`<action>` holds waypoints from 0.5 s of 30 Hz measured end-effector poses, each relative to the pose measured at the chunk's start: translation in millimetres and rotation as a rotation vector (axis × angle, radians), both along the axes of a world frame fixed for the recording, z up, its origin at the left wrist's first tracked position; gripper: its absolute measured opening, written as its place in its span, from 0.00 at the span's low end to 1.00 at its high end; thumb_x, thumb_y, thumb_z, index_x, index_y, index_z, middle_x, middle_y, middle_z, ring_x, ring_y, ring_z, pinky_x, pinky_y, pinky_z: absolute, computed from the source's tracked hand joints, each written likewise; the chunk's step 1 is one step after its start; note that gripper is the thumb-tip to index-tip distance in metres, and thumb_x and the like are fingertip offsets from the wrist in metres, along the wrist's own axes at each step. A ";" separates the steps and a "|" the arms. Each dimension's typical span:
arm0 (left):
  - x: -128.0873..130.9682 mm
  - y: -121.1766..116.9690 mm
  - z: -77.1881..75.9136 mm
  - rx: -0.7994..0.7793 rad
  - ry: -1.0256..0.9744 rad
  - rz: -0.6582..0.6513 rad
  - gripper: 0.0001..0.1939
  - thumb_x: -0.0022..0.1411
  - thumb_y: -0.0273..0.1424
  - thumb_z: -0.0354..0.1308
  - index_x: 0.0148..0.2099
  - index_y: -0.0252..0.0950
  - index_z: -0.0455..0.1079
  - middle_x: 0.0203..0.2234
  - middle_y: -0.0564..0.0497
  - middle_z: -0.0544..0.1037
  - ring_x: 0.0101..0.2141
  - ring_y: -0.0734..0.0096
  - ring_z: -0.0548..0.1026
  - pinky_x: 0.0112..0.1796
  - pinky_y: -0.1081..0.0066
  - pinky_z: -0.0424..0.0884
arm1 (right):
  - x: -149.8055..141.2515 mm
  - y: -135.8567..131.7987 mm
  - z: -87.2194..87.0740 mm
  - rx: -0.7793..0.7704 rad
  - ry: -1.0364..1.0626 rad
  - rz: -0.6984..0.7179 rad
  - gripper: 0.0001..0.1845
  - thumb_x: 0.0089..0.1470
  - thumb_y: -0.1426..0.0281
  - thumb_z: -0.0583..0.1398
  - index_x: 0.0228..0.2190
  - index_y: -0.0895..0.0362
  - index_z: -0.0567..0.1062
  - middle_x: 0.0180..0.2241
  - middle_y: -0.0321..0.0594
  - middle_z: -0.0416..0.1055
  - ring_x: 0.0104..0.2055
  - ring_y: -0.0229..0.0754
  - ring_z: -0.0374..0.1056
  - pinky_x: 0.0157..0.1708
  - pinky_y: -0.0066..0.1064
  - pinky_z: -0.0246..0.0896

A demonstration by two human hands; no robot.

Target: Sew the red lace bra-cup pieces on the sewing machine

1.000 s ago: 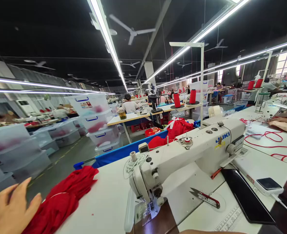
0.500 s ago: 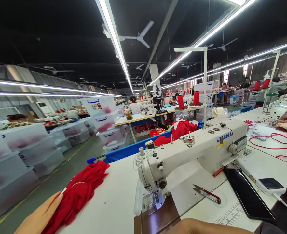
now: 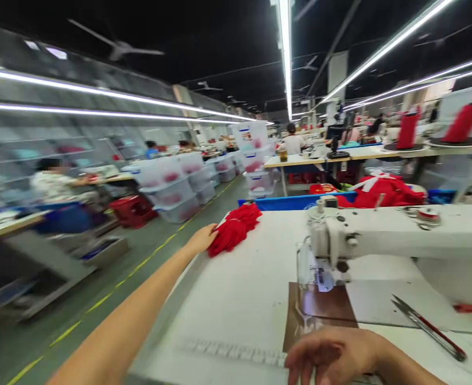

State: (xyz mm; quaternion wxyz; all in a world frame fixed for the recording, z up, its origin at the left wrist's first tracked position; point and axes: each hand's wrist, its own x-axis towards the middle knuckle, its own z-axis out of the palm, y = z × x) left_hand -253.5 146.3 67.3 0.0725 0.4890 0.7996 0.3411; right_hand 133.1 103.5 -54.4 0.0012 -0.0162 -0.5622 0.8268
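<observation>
Busy bench (image 3: 244, 289), red cloth (image 3: 236, 230) at the left grip (image 3: 202, 239)
Sewing machine (image 3: 396, 232) stands just beyond the right grip (image 3: 332, 353), brown plate (image 3: 332, 307) right in front of that hand, snips (image 3: 434, 331) off to its right. The cloth's bunched up touching the left grip, on its right side; can't tell how tight, fabric hides those fingertips. Right one's loosely curled, kinda half-wide.

No lettering or numerals can be read: the graduated scale (image 3: 236, 350) at six o'clock on the white tabletop (image 3: 228, 299) is blurred, and the small label (image 3: 245, 136) at twelve o'clock on the uppermost translucent box (image 3: 259, 135) of a stack is illegible.
</observation>
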 end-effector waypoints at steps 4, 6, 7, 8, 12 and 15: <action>-32.1 1.2 -14.1 -0.002 -0.068 0.067 0.12 0.68 0.37 0.61 0.45 0.33 0.76 0.46 0.45 0.81 0.49 0.61 0.79 0.54 0.59 0.71 | 5.5 6.1 9.3 0.018 -0.061 -0.010 0.35 0.48 0.54 0.74 0.55 0.52 0.77 0.52 0.50 0.75 0.47 0.42 0.73 0.42 0.27 0.65; -37.3 0.1 -18.2 0.007 -0.086 0.089 0.08 0.64 0.35 0.64 0.38 0.35 0.77 0.42 0.45 0.83 0.50 0.58 0.79 0.56 0.61 0.69 | 5.6 6.9 7.4 0.032 -0.099 -0.006 0.38 0.46 0.51 0.74 0.55 0.52 0.77 0.53 0.50 0.74 0.48 0.44 0.72 0.42 0.28 0.64; -36.7 -0.1 -19.2 0.010 -0.090 0.096 0.06 0.62 0.34 0.65 0.36 0.36 0.77 0.41 0.44 0.83 0.51 0.55 0.79 0.57 0.61 0.68 | 5.5 6.6 6.5 0.031 -0.108 0.000 0.39 0.45 0.51 0.74 0.55 0.52 0.77 0.53 0.50 0.74 0.48 0.44 0.72 0.41 0.28 0.64; -34.8 0.1 -19.7 0.012 -0.091 0.102 0.05 0.60 0.33 0.65 0.35 0.37 0.76 0.40 0.44 0.84 0.53 0.53 0.78 0.57 0.59 0.68 | 5.3 6.3 6.1 0.022 -0.109 0.004 0.38 0.45 0.51 0.75 0.55 0.52 0.77 0.53 0.50 0.74 0.48 0.43 0.72 0.41 0.28 0.64; -20.4 7.7 -15.8 0.000 -0.070 0.112 0.13 0.62 0.40 0.61 0.38 0.33 0.76 0.49 0.38 0.81 0.59 0.50 0.73 0.60 0.62 0.62 | 3.6 5.2 8.6 -0.020 -0.055 -0.013 0.32 0.48 0.56 0.74 0.54 0.51 0.78 0.51 0.47 0.75 0.45 0.37 0.71 0.41 0.23 0.62; -2.7 19.4 -7.6 -0.065 -0.034 0.100 0.22 0.58 0.46 0.63 0.39 0.29 0.74 0.51 0.28 0.78 0.60 0.37 0.70 0.61 0.55 0.61 | 0.2 2.9 2.7 -0.047 -0.059 -0.031 0.35 0.42 0.59 0.77 0.52 0.53 0.80 0.49 0.44 0.76 0.44 0.34 0.71 0.42 0.20 0.61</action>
